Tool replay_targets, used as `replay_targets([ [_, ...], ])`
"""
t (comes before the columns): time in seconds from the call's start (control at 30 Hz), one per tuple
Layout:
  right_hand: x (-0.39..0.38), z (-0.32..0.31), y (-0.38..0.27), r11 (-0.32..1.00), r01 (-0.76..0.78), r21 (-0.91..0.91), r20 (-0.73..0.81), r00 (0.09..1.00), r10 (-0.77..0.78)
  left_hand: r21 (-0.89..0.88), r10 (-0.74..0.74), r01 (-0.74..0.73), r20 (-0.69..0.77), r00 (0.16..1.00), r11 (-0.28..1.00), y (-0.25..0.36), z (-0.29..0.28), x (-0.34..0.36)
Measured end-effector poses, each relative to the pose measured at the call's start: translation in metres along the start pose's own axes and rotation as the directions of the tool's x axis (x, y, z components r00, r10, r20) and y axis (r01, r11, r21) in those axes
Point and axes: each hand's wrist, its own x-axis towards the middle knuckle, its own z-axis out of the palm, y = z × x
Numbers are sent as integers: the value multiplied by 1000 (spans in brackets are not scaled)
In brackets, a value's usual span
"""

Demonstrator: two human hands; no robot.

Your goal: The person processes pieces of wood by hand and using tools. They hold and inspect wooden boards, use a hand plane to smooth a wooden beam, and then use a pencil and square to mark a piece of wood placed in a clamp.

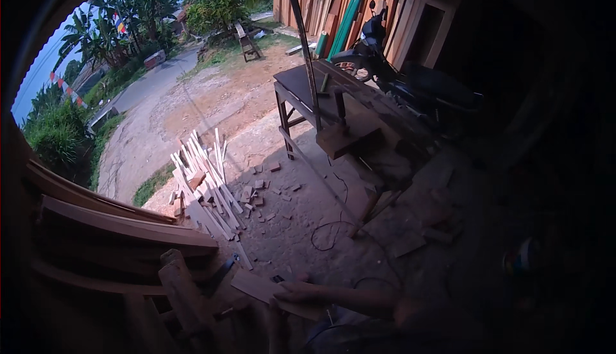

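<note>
Low at the picture's bottom edge, 1 hand [296, 292] lies with fingers [282, 301] flat and together on a short wooden board [266, 288] above the lap, likely light, stiff, splintery, best gripped by its long edges.

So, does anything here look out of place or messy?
Yes. Pale wood strips lie in a loose heap on the dirt, with small offcut blocks scattered beside them. A dark cable trails loosely over the ground. The hand rests on a flat board.
</note>
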Motion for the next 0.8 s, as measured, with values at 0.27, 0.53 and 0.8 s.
replay_targets([
  [0.27,-93,-28,99,983,-27,183,-348,933,91,162,-268,217,448,853,962,-49,93,13],
  [0.53,-182,-46,124,924,206,323,-763,634,125,436,-212,-69,563,799,897,-80,185,36],
  [0.8,-250,31,307,655,28,755,-655,69,753,790,-494,-409,607,622,456,-88,240,88],
])
